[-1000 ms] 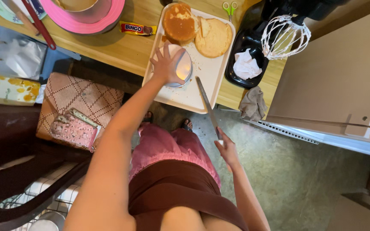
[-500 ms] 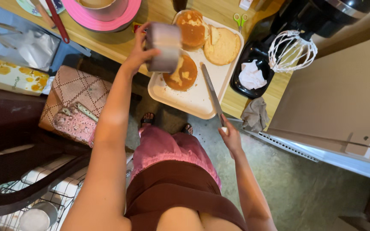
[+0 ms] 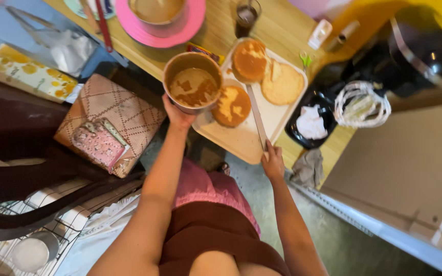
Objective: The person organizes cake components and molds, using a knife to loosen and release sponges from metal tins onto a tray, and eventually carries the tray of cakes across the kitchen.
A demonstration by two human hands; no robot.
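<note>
Two hands are working at the table's near edge. Right hand (image 3: 272, 162) is gripping a long knife (image 3: 256, 116) lying over the tray (image 3: 241, 143), mid-frame. Left hand (image 3: 178, 115) is clutching a round cake tin (image 3: 192, 82) above the tray's left edge, just beside three cake rounds (image 3: 231, 105). Farther up, a pink plate (image 3: 162, 23) is sitting.

Cake tin (image 3: 193, 82) in left hand (image 3: 177, 115), knife (image 3: 257, 116) in right hand (image 3: 273, 162)
</note>
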